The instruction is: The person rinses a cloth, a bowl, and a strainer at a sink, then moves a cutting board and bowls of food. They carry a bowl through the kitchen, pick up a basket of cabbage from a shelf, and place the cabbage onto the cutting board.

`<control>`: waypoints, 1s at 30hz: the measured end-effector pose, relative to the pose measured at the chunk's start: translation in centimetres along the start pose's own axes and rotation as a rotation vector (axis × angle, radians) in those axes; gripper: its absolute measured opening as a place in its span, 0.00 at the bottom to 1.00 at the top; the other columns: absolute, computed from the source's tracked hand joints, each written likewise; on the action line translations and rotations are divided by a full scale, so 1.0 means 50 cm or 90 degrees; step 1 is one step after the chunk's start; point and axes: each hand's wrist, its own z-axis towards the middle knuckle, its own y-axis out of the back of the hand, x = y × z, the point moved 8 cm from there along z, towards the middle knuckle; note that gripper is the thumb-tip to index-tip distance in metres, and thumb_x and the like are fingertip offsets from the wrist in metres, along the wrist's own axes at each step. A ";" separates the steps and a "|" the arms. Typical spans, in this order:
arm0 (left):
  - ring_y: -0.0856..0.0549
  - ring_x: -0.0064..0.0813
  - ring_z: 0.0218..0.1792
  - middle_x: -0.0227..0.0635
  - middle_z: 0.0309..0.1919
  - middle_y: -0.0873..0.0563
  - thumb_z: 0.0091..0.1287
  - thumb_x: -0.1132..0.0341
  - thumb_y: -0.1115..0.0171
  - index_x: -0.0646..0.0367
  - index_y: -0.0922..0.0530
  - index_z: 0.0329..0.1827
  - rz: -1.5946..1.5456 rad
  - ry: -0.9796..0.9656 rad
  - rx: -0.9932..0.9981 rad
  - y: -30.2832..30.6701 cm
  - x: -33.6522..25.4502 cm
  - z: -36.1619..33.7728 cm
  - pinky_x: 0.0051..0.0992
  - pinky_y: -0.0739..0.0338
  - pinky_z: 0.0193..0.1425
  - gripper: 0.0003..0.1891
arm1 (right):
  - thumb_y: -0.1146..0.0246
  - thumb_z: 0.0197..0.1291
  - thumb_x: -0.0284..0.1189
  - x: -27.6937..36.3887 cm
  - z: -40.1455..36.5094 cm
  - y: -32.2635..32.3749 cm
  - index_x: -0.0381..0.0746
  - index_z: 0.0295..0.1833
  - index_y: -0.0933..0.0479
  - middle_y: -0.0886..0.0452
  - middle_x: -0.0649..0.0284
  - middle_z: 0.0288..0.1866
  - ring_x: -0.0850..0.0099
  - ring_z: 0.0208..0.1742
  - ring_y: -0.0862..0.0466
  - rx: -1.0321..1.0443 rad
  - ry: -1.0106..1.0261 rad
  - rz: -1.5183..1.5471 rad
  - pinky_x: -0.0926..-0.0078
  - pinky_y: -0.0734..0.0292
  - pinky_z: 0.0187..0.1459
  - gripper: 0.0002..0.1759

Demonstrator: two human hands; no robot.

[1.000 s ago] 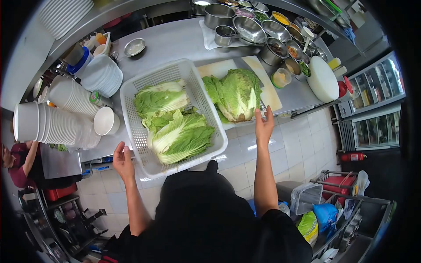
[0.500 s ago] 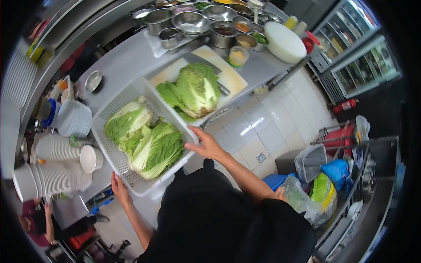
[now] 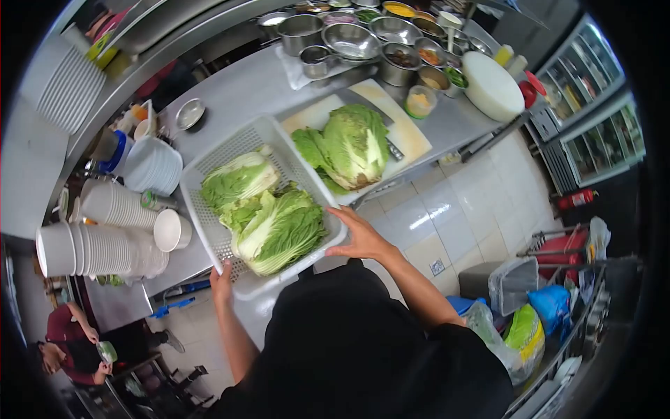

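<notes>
A white perforated plastic basket [image 3: 197, 222] stands on the steel counter, holding a halved-looking napa cabbage [image 3: 241, 183] and a leafier one [image 3: 283, 234] in front of it. My left hand [image 3: 222, 283] grips the basket's near left rim. At the near right corner, my right hand [image 3: 361, 237] holds the rim, thumb and fingers apart around it. Just right of the basket, a large napa cabbage [image 3: 354, 146] with loose leaves lies on a white cutting board [image 3: 408, 133]. A knife [image 3: 392, 148] lies partly behind that cabbage.
Steel bowls and pots [image 3: 351, 42] of ingredients line the back of the counter [image 3: 234, 98]. A round white block [image 3: 493, 85] sits at right. Stacked white tubs [image 3: 105, 248] stand at left. Another person [image 3: 73, 335] at lower left holds something green. Bags and bins [image 3: 499, 286] are at lower right.
My view has shifted, so the counter and basket appear farther right. Both hands remain at the basket's rim. The other person at lower left shows more fully, with a green item in hand.
</notes>
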 end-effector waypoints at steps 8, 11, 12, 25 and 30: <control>0.23 0.24 0.44 0.33 0.43 0.19 0.61 0.55 0.36 0.65 0.26 0.54 -0.026 0.069 0.004 -0.009 0.010 -0.007 0.25 0.31 0.51 0.25 | 0.23 0.36 0.46 -0.006 0.010 -0.008 0.39 0.68 0.41 0.42 0.46 0.68 0.50 0.69 0.39 0.030 0.005 -0.026 0.62 0.41 0.66 0.54; 0.23 0.24 0.43 0.33 0.43 0.19 0.61 0.55 0.37 0.65 0.26 0.53 -0.053 0.079 -0.005 -0.017 0.000 -0.018 0.25 0.30 0.50 0.24 | 0.23 0.36 0.44 -0.013 0.015 -0.014 0.39 0.68 0.40 0.40 0.48 0.67 0.52 0.67 0.37 0.033 0.007 -0.011 0.63 0.39 0.65 0.53; 0.22 0.24 0.43 0.33 0.42 0.19 0.61 0.55 0.37 0.65 0.26 0.53 -0.062 0.081 -0.011 -0.022 -0.007 -0.023 0.25 0.30 0.50 0.24 | 0.23 0.36 0.42 -0.017 0.015 -0.017 0.39 0.67 0.40 0.39 0.49 0.66 0.53 0.67 0.36 0.034 -0.001 -0.016 0.64 0.38 0.64 0.51; 0.18 0.27 0.41 0.36 0.42 0.17 0.61 0.62 0.38 0.63 0.25 0.53 -0.150 0.084 0.000 -0.027 -0.031 -0.024 0.28 0.25 0.47 0.20 | 0.26 0.36 0.29 0.009 0.044 -0.037 0.41 0.63 0.34 0.34 0.50 0.60 0.51 0.61 0.31 0.040 -0.011 -0.029 0.63 0.33 0.60 0.42; 0.19 0.26 0.42 0.36 0.43 0.17 0.62 0.62 0.39 0.63 0.24 0.53 -0.177 0.078 0.021 -0.022 -0.010 -0.019 0.27 0.26 0.48 0.19 | 0.22 0.32 0.38 0.065 0.046 -0.026 0.40 0.66 0.38 0.44 0.40 0.68 0.48 0.72 0.46 -0.003 0.035 -0.162 0.59 0.42 0.66 0.51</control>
